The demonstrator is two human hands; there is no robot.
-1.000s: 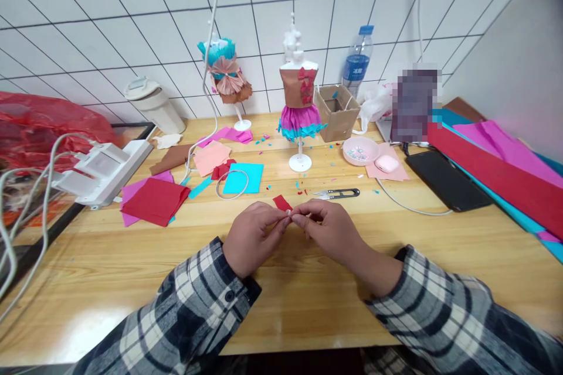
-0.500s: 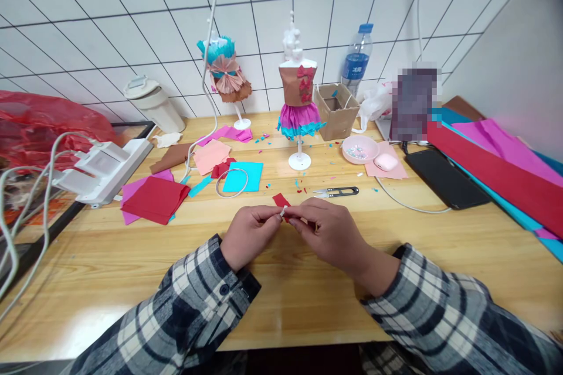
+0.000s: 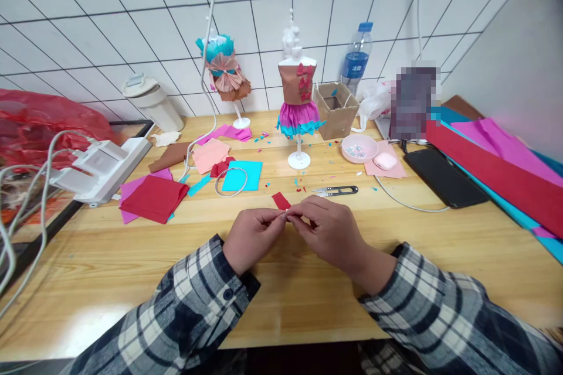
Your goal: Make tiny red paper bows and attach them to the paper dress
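Over the table's middle, my left hand and my right hand meet fingertip to fingertip, both closed in a pinch. Between them a tiny white piece just shows; the fingers hide most of it. A small red paper piece lies just beyond the fingertips. Behind it and to the right are thread snips. Farther back stands a mini dress form wearing a brown paper top with red bows and a magenta skirt edged in blue.
At left lie red paper sheets, a blue square with a metal ring, and a power strip. A second dressed form stands behind. At right are a pink bead dish, a cardboard box and a black phone.
My fingertips have drawn closer together, covering more of the white piece. More of the red paper piece behind them shows now. The view has shifted very slightly.
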